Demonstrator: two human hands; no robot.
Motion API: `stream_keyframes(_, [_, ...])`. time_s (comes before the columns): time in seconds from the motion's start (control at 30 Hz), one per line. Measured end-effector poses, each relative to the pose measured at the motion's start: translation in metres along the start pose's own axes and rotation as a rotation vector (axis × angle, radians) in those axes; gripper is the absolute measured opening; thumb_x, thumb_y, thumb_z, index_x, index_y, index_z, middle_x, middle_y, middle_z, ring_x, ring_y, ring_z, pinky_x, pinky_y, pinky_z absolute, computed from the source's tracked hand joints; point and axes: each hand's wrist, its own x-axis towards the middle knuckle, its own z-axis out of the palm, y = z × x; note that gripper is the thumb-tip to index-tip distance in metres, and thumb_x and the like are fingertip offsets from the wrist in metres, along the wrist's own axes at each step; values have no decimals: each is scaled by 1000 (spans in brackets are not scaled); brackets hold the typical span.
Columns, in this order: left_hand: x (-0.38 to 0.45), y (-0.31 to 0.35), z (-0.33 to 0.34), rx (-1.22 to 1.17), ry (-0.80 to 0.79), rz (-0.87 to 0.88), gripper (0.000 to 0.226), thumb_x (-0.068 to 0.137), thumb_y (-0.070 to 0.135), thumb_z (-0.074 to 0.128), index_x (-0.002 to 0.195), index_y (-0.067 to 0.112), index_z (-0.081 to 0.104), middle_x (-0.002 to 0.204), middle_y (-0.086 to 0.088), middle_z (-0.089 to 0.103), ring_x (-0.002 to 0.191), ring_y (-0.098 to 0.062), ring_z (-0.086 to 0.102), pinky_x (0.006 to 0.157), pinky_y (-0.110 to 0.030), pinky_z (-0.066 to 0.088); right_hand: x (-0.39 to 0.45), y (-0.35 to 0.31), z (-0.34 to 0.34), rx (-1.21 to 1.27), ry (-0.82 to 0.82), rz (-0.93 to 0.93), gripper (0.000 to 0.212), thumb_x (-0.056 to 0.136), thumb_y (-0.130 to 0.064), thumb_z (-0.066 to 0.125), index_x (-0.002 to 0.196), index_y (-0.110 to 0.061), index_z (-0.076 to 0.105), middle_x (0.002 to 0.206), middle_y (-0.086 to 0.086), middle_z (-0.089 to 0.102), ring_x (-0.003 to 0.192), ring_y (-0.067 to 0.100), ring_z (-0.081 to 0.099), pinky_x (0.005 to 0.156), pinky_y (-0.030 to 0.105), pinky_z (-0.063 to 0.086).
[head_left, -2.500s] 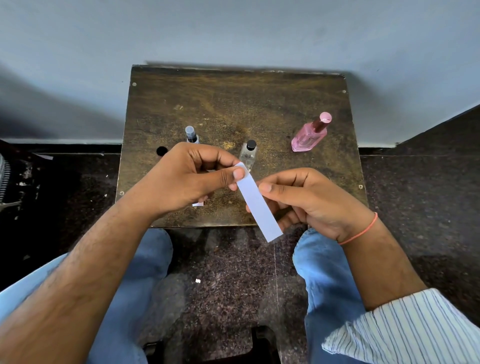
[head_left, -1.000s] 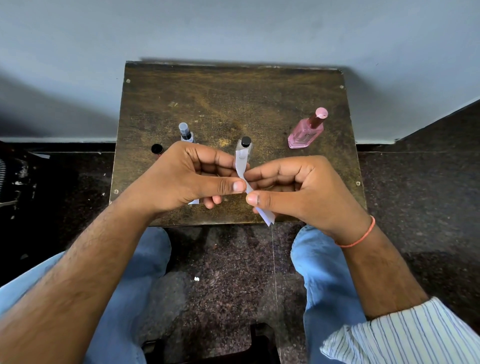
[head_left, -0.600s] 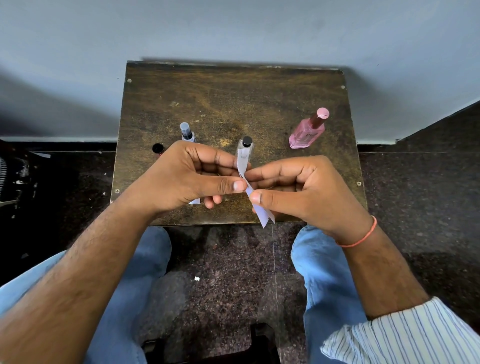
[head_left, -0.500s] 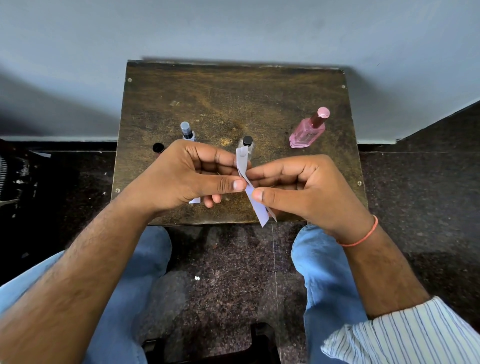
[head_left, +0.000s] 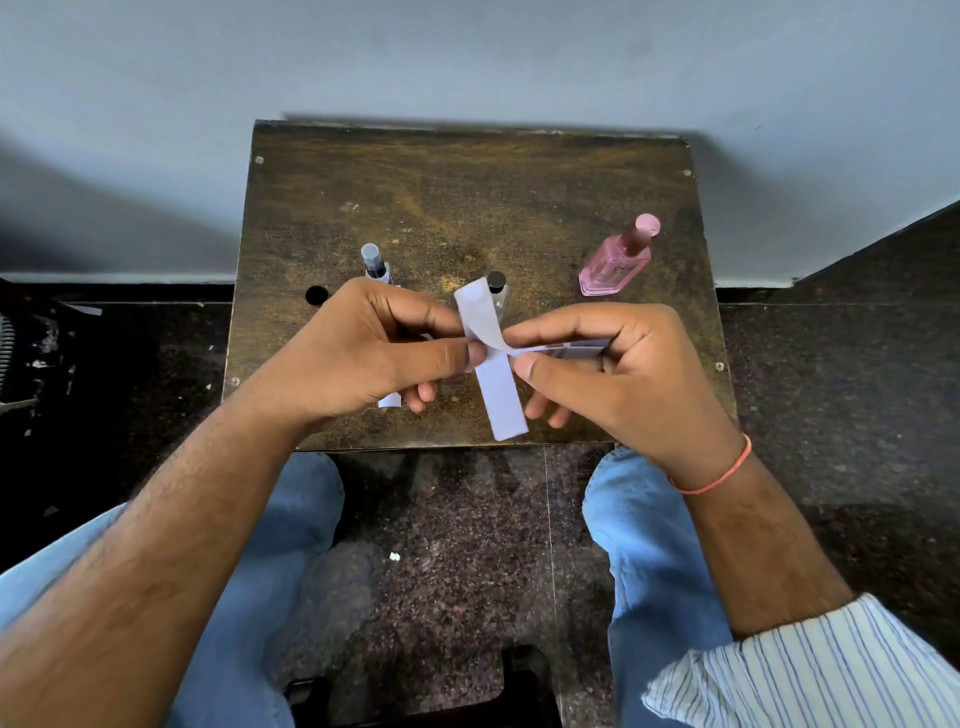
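Frankly, with my left hand (head_left: 374, 358) and right hand (head_left: 613, 374) both pinching the paper strip (head_left: 501, 400), I fear uneven pulling could tear it.

You can read only one marking. It is on the front face of the pink bottle (head_left: 615, 265), which stands near the right edge of the table (head_left: 467, 171): short pale letters that look like "DG", but they are small and cannot be read with certainty. The paper strip (head_left: 501, 400) that your left hand (head_left: 363, 353) and right hand (head_left: 613, 364) pinch above the near edge shows only plain white faces. The grey-capped bottle (head_left: 375, 262) and the black-capped bottle (head_left: 496, 283) are mostly hidden behind your hands.
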Motion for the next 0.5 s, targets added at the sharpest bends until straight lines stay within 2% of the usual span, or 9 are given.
stream_keyframes(0.2, [2, -1, 0, 19, 17, -22, 15, 78, 30, 80, 89, 24, 88, 69, -3, 74, 52, -10, 60, 50, -24, 53, 1, 7, 2, -90, 37, -59, 16, 93, -10, 85, 108, -16, 85, 82, 12, 81, 62, 23, 77, 54, 30, 56])
stream_keyframes(0.27, [3, -3, 1, 37, 43, -20, 19, 75, 34, 80, 86, 20, 87, 71, -11, 74, 52, -10, 60, 50, -24, 53, 2, 9, 3, -131, 40, -108, 16, 92, -16, 86, 107, -19, 86, 86, 4, 82, 63, 24, 75, 57, 38, 58])
stream_keyframes(0.33, [4, -5, 1, 51, 51, -16, 23, 74, 33, 81, 85, 14, 85, 66, -13, 71, 51, -10, 58, 50, -23, 53, 3, 12, 6, -139, 53, -118, 15, 91, -21, 86, 106, -25, 87, 83, 11, 81, 63, 40, 68, 57, 53, 56])
stream_keyframes(0.37, [4, -5, 2, 56, 48, -15, 23, 74, 32, 81, 85, 11, 85, 62, -9, 68, 51, -10, 58, 50, -23, 53, 3, 13, 7, -142, 63, -122, 15, 91, -23, 87, 106, -28, 87, 82, 15, 79, 63, 45, 65, 57, 56, 55])
stream_keyframes(0.43, [4, -6, 2, 68, 41, -11, 24, 74, 30, 82, 85, 8, 84, 60, 0, 68, 51, -10, 57, 51, -23, 52, 3, 12, 7, -168, 77, -152, 16, 91, -22, 88, 105, -29, 87, 83, 14, 80, 64, 43, 64, 56, 51, 54])
stream_keyframes(0.5, [4, -7, 1, 84, 34, 12, 18, 74, 31, 85, 81, 14, 84, 62, 2, 71, 52, -13, 57, 51, -24, 51, 3, 10, 5, -205, 65, -206, 15, 91, -18, 88, 105, -22, 87, 88, 1, 83, 64, 24, 65, 57, 31, 49])
